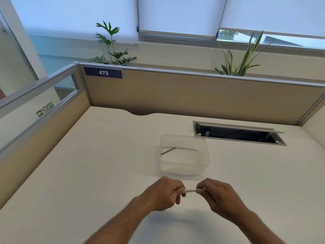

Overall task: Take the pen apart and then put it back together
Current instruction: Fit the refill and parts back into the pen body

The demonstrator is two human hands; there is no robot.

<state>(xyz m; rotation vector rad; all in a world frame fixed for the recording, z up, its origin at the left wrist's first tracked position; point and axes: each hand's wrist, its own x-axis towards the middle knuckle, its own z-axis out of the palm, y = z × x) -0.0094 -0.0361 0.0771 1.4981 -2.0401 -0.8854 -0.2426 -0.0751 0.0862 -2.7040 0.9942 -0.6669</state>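
Observation:
A white pen barrel (190,190) with dark print lies level between my two hands, just above the desk. My left hand (164,192) grips its left end and my right hand (215,193) pinches its right end; both ends are hidden in the fingers. Behind the hands stands a clear plastic container (204,152). Inside it, a thin dark refill rod (168,150) lies slanted at the left.
The white desk (105,164) is walled by beige partitions at the back and left. An open cable hatch (239,133) is sunk into the desk at the back right. Two plants stand behind the rear partition.

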